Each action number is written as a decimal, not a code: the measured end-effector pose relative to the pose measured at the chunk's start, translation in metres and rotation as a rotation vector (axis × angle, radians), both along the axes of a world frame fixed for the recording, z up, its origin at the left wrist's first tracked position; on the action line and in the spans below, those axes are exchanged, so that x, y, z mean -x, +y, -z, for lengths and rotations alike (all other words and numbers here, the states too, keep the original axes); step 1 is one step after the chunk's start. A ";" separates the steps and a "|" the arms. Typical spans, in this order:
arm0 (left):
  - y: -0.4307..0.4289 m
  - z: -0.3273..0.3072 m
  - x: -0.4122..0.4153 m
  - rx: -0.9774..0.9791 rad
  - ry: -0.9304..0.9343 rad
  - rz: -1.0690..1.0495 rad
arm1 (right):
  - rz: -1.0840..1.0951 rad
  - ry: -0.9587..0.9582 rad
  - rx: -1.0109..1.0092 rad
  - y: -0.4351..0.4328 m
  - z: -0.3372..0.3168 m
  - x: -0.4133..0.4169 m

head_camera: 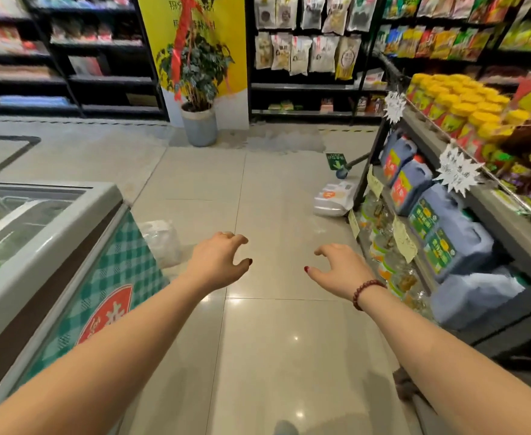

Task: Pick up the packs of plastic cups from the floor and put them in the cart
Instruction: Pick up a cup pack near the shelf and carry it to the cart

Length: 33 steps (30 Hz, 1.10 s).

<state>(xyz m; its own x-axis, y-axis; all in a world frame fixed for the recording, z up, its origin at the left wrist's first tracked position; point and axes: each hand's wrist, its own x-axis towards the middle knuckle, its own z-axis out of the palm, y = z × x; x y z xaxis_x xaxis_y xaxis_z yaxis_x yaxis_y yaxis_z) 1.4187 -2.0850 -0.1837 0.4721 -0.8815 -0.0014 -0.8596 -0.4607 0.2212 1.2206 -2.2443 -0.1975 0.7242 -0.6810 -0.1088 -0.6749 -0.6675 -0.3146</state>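
Two packs of plastic cups lie on the tiled floor. One clear pack (162, 243) rests against the freezer's corner at the left. Another white pack (335, 197) with an orange mark lies farther off, beside the foot of the right-hand shelf. Both my arms reach forward over the floor. My left hand (218, 260) hovers to the right of the nearer pack, fingers loosely curled, holding nothing. My right hand (341, 266), with a bead bracelet at the wrist, is likewise empty with relaxed curled fingers. No cart shows in this view.
A chest freezer (44, 246) with a green checked side fills the left. A shelf of blue jugs (443, 233) and yellow-lidded jars lines the right. A potted plant (199, 120) stands at the aisle's far end before dark shelving. A green floor sign (335, 161) lies near the shelf.
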 end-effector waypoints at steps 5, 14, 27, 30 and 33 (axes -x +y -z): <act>-0.088 -0.002 -0.053 0.010 0.012 0.000 | -0.040 -0.021 -0.018 -0.087 -0.003 -0.067; -0.254 0.020 -0.202 0.008 0.014 -0.001 | -0.019 0.025 -0.001 -0.247 0.019 -0.198; -0.506 0.025 -0.380 -0.067 0.028 0.161 | 0.129 0.057 -0.080 -0.473 0.023 -0.362; -0.567 0.032 -0.412 -0.072 0.031 0.187 | 0.141 0.064 -0.085 -0.532 0.033 -0.395; -0.632 0.038 -0.445 -0.075 0.009 0.186 | 0.171 0.028 -0.089 -0.599 0.042 -0.429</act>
